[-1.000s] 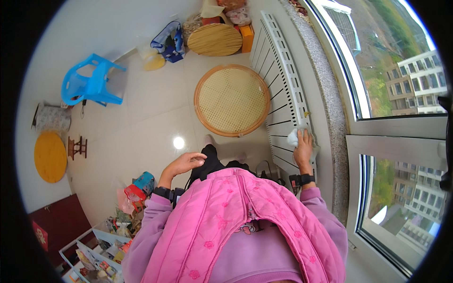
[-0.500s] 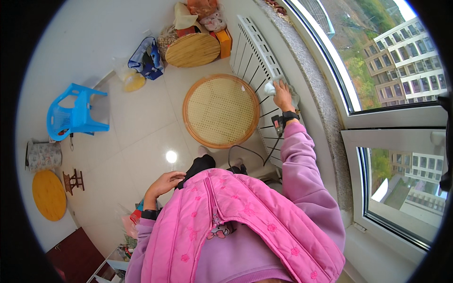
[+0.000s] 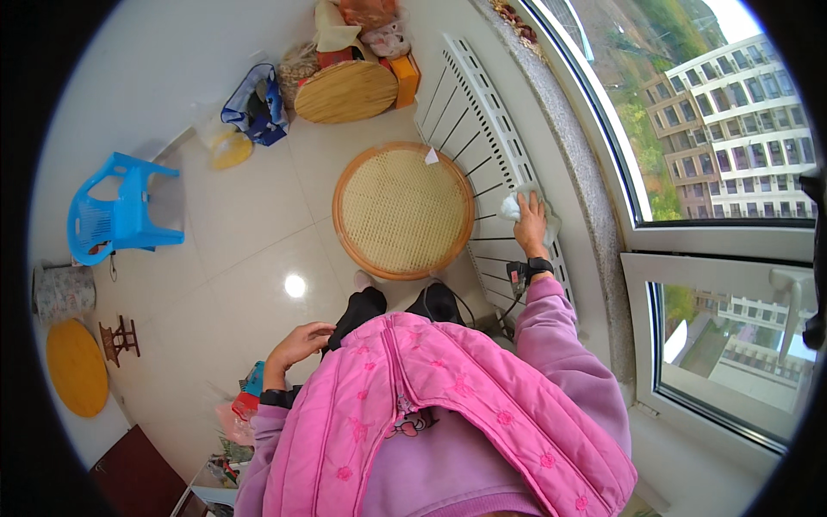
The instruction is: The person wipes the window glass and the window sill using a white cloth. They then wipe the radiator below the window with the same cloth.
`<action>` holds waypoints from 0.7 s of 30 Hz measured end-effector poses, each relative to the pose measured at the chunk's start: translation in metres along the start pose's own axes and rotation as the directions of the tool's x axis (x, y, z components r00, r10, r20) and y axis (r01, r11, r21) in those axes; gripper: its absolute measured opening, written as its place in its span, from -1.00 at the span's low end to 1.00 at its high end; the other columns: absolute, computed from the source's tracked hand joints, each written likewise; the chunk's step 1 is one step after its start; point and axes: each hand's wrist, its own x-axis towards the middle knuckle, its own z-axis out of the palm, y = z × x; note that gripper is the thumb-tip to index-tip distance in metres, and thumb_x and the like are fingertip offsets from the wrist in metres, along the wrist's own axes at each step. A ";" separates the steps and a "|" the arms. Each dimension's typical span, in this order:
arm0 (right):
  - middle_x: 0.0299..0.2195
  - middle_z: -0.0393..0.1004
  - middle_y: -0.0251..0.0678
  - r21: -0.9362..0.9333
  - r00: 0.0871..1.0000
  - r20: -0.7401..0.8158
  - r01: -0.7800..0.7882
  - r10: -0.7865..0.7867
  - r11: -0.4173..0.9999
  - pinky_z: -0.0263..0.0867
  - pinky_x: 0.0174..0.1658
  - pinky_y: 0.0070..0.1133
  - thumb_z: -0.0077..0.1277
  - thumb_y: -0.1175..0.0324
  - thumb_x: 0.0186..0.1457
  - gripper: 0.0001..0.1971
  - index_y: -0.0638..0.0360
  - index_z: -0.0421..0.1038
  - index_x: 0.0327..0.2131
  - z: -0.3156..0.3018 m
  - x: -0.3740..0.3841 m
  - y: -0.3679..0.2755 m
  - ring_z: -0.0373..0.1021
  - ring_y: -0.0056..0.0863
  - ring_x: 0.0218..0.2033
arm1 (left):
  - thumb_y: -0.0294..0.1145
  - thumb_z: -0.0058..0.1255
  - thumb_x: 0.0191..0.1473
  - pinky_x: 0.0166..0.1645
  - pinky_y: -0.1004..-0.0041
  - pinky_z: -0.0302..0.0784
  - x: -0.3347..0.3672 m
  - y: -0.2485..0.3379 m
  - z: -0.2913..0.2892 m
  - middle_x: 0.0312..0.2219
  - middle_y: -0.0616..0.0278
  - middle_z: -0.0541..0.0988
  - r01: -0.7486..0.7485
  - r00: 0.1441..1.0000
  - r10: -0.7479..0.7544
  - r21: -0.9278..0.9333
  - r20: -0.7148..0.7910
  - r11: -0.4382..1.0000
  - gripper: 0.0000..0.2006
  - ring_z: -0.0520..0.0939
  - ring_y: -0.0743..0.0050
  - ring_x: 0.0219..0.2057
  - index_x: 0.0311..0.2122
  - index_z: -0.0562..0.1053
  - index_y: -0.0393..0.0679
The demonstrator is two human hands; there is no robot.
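My right hand [image 3: 531, 226] is closed on a white cloth [image 3: 510, 207], which lies over the top of a white radiator [image 3: 488, 99] below the window sill. The fingers press down on the cloth, and part of it drapes past the hand on both sides. My left hand [image 3: 300, 343] holds nothing; its fingers are stretched out beside my left thigh, over the black trousers [image 3: 362, 312]. In front of my feet lies a round woven rattan tray [image 3: 403, 211] with a brown rim, close to the radiator.
A blue plastic chair [image 3: 127, 211] stands at the left. Against the far wall are a blue bag [image 3: 263, 108], a round wooden board [image 3: 346, 91] and an orange box [image 3: 405, 79]. A granite sill [image 3: 594, 189] runs along the right, beside an opened window sash [image 3: 637, 327].
My right hand has slid nearer to me along the radiator top with the cloth. My left hand stays by my thigh. The whole view has shifted slightly.
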 end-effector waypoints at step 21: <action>0.23 0.07 -0.13 0.155 0.947 -0.009 0.317 -0.320 0.936 0.04 0.17 0.00 -0.04 0.49 -0.07 -0.42 -0.09 0.26 0.11 0.016 0.305 -0.127 -0.03 0.04 0.26 | -0.42 -0.13 0.16 0.11 0.44 0.36 0.047 0.037 0.122 -0.04 0.09 0.52 0.042 0.968 -0.074 -0.136 -0.241 0.990 -0.65 0.50 0.35 0.00 0.05 0.42 -0.24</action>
